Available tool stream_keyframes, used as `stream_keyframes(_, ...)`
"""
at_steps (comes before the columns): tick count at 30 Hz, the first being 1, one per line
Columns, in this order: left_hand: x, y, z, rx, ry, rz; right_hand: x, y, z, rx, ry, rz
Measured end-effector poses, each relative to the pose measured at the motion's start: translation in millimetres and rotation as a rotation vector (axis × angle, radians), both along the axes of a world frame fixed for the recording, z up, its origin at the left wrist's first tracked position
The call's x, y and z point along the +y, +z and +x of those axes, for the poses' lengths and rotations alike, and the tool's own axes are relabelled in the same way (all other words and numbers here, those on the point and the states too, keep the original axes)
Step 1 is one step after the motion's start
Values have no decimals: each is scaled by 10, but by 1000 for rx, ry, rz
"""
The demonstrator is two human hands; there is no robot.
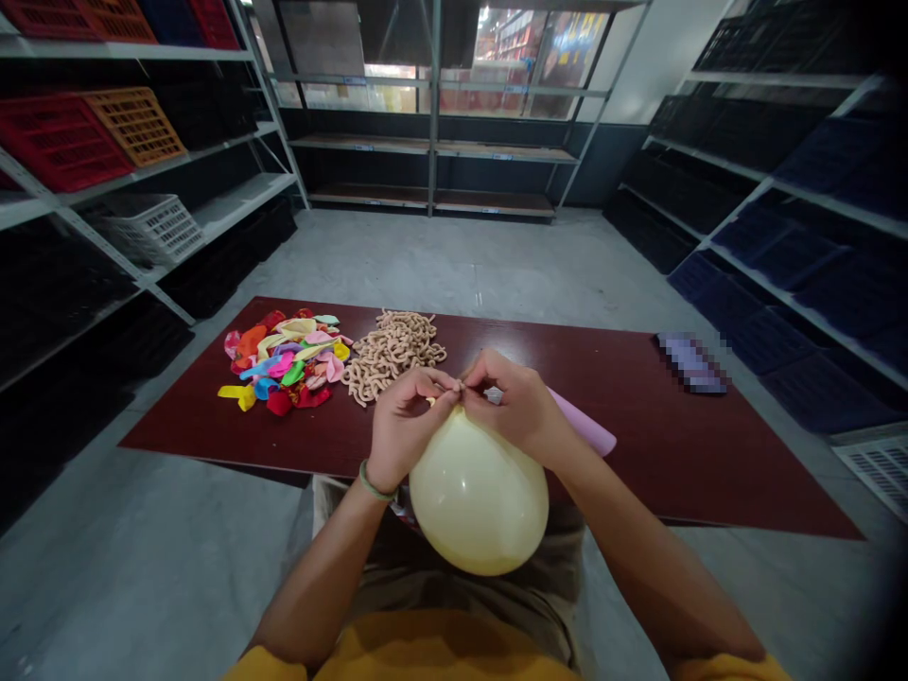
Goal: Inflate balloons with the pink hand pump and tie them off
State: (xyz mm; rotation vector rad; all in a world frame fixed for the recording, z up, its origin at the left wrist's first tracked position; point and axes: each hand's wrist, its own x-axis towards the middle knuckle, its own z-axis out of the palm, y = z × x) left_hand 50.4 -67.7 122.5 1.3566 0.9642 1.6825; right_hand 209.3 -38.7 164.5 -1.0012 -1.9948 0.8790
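An inflated pale yellow balloon (479, 497) hangs neck-up over my lap, just at the table's near edge. With thumb and index finger my left hand (406, 421) pinches the balloon's neck from the left. My right hand (517, 402) grips the same neck from the right, its fingertips touching the left ones. Something small and tan shows between the fingertips, too small to name. Under my right hand lies a pinkish-purple cylinder (585, 424), its pale narrow end partly hidden by the fingers.
On the dark red table (709, 454) lie a heap of colourful deflated balloons (288, 364) and a pile of tan, worm-like pieces (397, 350). A blurred purple object (693, 362) lies at the right. Shelves with crates (134, 123) stand around the room.
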Motion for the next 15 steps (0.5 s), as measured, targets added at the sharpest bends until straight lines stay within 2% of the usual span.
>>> stream_keyframes(3,7,-20,4,-84,21,-57,-4,12,31,107,7,-101)
stream_keyframes(7,-9,-9,-19,-165,-18,-125,3,65,129,244,96,-432)
stream_keyframes(9,-20,6,-31,-193,-38,-152,9,90,172,273,129,-549)
stream_keyframes(12,-27,20,-42,-193,-66,-103,24,96,199,303,184,-608)
stream_keyframes(15,-20,11,-61,-175,-85,18,46,74,193,375,180,-586)
